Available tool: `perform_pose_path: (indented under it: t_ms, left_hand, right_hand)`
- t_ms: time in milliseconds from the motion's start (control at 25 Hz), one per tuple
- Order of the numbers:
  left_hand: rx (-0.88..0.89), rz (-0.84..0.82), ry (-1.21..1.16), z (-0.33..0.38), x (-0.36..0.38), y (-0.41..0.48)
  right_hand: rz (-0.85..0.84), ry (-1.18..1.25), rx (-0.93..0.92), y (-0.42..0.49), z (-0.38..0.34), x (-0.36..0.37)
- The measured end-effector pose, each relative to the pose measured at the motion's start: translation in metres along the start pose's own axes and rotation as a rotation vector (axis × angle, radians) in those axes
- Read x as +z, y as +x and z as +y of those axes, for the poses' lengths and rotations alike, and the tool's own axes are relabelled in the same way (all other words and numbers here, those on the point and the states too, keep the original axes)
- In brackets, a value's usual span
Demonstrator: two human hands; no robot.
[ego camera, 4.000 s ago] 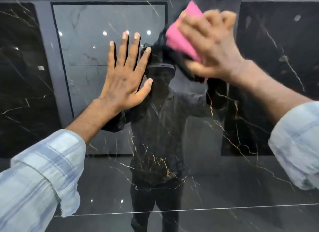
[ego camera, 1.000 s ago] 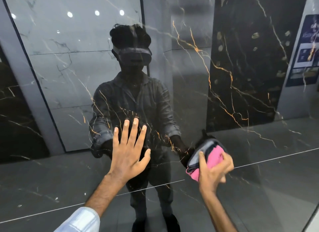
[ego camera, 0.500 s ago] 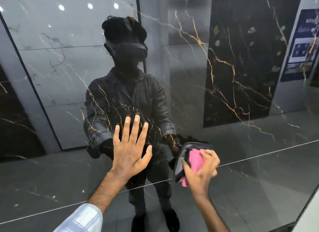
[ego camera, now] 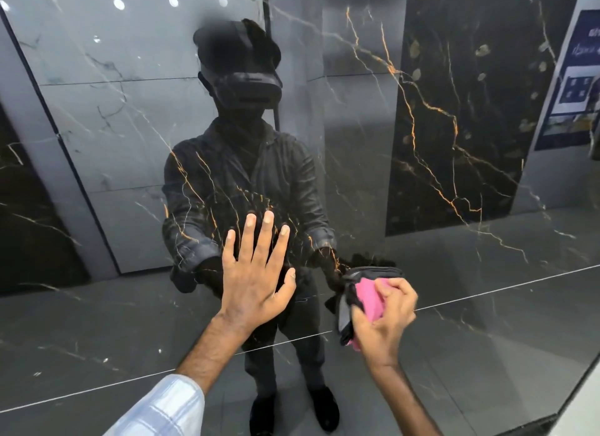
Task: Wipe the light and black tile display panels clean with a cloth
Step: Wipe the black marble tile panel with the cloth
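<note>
Cloth (ego camera: 368, 294), pink and folded into a wad, sits in the right hand (ego camera: 383, 318). That hand's fingers (ego camera: 399, 292) are curled round it, and they press its far face against the black tile panel (ego camera: 487, 322), low and right of centre. The wad's longer side runs roughly upright, tipped a little.

The left hand (ego camera: 256, 273) lies flat on the same glossy, gold-veined surface with its fingers (ego camera: 250, 237) straight and spread, holding nothing. It is just left of the cloth, slightly higher, and not touching it.

That placement probably decides the coming stroke. A sweep to the left would soon reach the braced palm. To the right and downward a wide stretch of panel lies open, as far as its right edge at the lower corner of the view. The right hand is the nearer one to that stretch.

An upright wad pulled sideways would cover a broad band. The gloss and reflections hide any dust, so I cannot tell which parts are already clean.
</note>
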State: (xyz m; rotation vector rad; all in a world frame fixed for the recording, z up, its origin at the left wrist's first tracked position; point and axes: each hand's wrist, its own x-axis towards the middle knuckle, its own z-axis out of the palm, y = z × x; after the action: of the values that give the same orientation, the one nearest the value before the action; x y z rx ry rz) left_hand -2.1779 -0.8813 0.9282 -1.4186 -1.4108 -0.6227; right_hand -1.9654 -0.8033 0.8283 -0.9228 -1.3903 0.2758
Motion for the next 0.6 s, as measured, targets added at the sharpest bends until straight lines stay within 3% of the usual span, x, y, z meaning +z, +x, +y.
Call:
perform_pose_path:
  t_ms: [80, 120, 160, 200, 280, 360, 440, 520, 600]
  left_hand:
    - [0.002, 0.004, 0.004, 0.001, 0.000, 0.000]
    - [-0.001, -0.001, 0.005, 0.001, 0.000, 0.000]
    - [-0.006, -0.009, 0.004, 0.001, -0.001, 0.000]
    - [-0.010, -0.016, -0.003, 0.000, -0.003, 0.000]
    - [-0.017, -0.031, -0.060, 0.001, -0.010, 0.002]
    - [-0.032, -0.038, -0.154, 0.000, -0.021, 0.003]
    - [-0.091, -0.004, -0.154, -0.006, -0.033, 0.005]
    - [-0.198, 0.001, -0.082, -0.015, -0.037, 0.006]
    - [-0.196, -0.033, -0.017, -0.023, -0.033, 0.003]
  right_hand:
    - [-0.282, -0.033, -0.420, -0.011, -0.004, 0.002]
    - [-0.366, -0.070, -0.569, -0.009, -0.004, 0.000]
    - [-0.356, -0.098, -0.605, 0.000, -0.007, -0.002]
    - [-0.263, -0.106, -0.517, 0.012, -0.012, -0.003]
    - [-0.003, -0.040, -0.149, 0.047, -0.028, -0.006]
    - [0.067, -0.033, -0.091, 0.061, -0.036, -0.005]
    - [-0.110, -0.127, -0.337, 0.040, -0.027, 0.000]
    - [-0.355, -0.236, -0.738, 0.004, -0.006, 0.006]
    - [-0.457, -0.294, -0.956, 0.005, 0.004, 0.002]
